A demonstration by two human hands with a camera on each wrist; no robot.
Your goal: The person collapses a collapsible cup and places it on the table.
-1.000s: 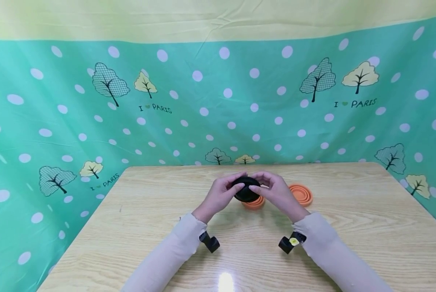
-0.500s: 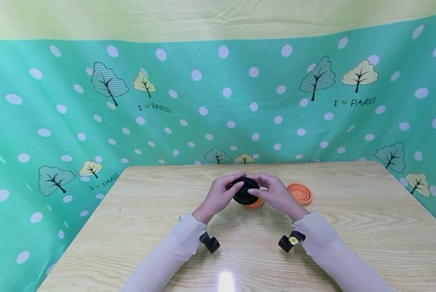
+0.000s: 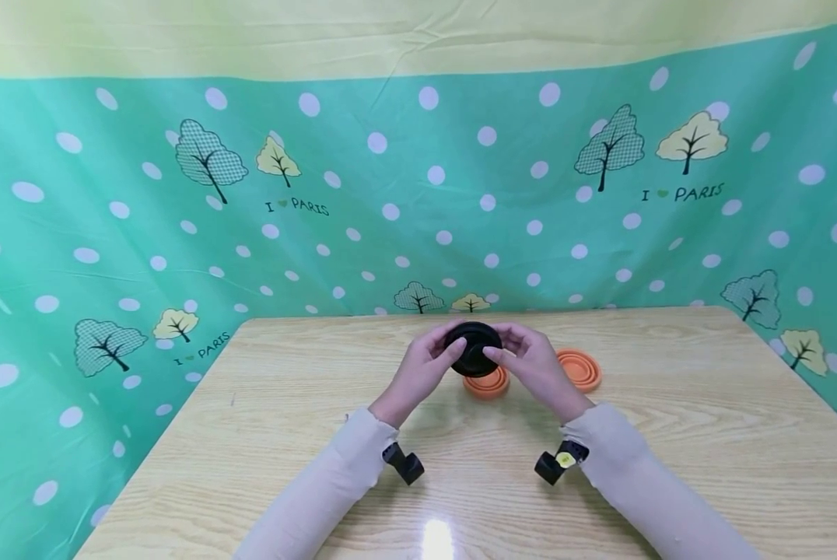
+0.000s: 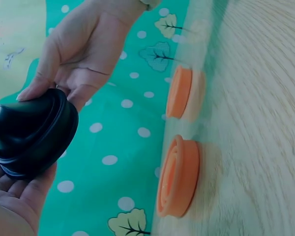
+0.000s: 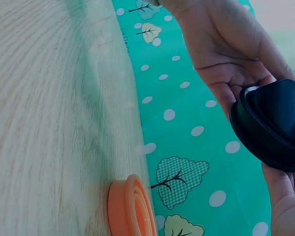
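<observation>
A round black cup lid [image 3: 472,362] with a raised, sloping middle is held up between both hands, over the near side of the table. My left hand [image 3: 422,369] grips its left rim, thumb on top and fingers behind. On the opposite rim my right hand [image 3: 534,369] pinches it the same way. The left wrist view shows the black lid [image 4: 34,132] tilted, its ridged edge towards the table. Just below the lid in the head view lies an orange collapsible cup [image 3: 487,386], folded flat into rings, its back edge covered by the lid.
Another folded orange cup [image 3: 579,369] lies to the right, beyond my right wrist. The wooden table [image 3: 306,365] ends at a green dotted cloth [image 3: 362,194] hanging behind it. A black wrist camera [image 3: 406,467] juts inward from each forearm.
Both hands have lifted the black lid slightly and shifted its tilt, so more of the orange cup beneath shows. The two orange cups stay in place.
</observation>
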